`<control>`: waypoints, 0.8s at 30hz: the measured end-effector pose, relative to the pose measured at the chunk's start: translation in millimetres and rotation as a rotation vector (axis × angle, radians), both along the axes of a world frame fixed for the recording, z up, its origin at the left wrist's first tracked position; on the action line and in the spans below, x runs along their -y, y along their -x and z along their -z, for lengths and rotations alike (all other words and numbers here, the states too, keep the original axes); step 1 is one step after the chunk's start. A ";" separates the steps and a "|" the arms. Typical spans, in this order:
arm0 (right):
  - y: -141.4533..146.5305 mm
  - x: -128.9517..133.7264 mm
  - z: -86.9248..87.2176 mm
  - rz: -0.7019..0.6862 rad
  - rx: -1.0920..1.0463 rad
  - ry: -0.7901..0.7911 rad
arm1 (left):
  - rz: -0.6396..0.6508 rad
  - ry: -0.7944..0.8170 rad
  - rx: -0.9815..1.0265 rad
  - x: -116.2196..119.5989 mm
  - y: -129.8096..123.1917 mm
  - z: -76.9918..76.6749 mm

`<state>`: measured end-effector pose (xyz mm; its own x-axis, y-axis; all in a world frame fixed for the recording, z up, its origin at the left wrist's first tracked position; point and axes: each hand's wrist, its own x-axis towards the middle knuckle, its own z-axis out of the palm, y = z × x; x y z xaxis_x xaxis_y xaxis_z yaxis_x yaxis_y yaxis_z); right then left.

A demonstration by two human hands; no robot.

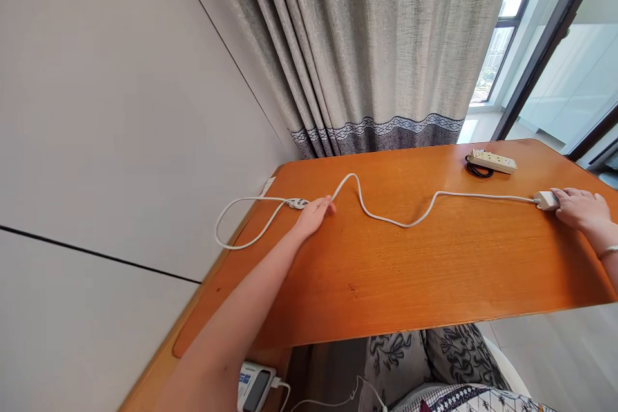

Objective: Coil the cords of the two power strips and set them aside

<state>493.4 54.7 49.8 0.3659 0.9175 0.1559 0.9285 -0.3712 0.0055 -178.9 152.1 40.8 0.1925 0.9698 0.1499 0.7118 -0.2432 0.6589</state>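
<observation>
A white cable [405, 225] runs in waves across the wooden table. Near its left end, my left hand [313, 216] is closed around the cable, its fingers pressed together and partly hidden. Just left of that hand is a white plug-like piece [297, 203], where the cable's loop [217, 225] meets, hanging past the table's left edge. At the far right, my right hand [582, 207] grips a white block [546, 200] joined to the cable's other end. Most of the block lies under the hand, so its kind is unclear.
A cream power strip [492, 161] with a coiled black cord [479, 170] lies at the back right of the wooden table [376, 290]. A grey curtain [386, 45] hangs behind. White panels [96, 109] border the left side. Below the front edge sits a white charging device [253, 386].
</observation>
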 end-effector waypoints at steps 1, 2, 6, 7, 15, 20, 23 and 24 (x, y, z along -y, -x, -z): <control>3.8 -3.9 -2.4 0.043 -0.006 0.032 | -0.037 -0.022 0.006 -2.7 3.3 0.1; 7.6 -7.9 -4.9 0.088 -0.018 0.067 | -0.058 -0.041 0.003 -5.2 7.5 -0.1; 19.2 -24.2 -15.5 0.175 -0.086 0.045 | -0.033 -0.064 -0.067 -9.8 24.0 0.1; 21.0 -28.8 -18.9 0.185 -0.092 0.033 | -0.020 -0.061 -0.087 -9.6 26.7 0.6; 55.4 -89.9 -41.9 0.093 -0.152 -0.013 | -0.069 -0.063 0.006 -13.3 21.8 14.1; 95.2 -135.7 -28.7 -0.081 -0.171 -0.001 | -0.252 -0.419 0.146 -19.4 12.8 19.0; 105.2 -153.8 -23.8 -0.082 -0.227 -0.043 | -0.302 -0.530 0.166 -14.4 6.5 14.7; 105.5 -157.5 -23.6 -0.074 -0.252 -0.053 | -0.299 -0.542 0.172 -11.5 3.7 12.4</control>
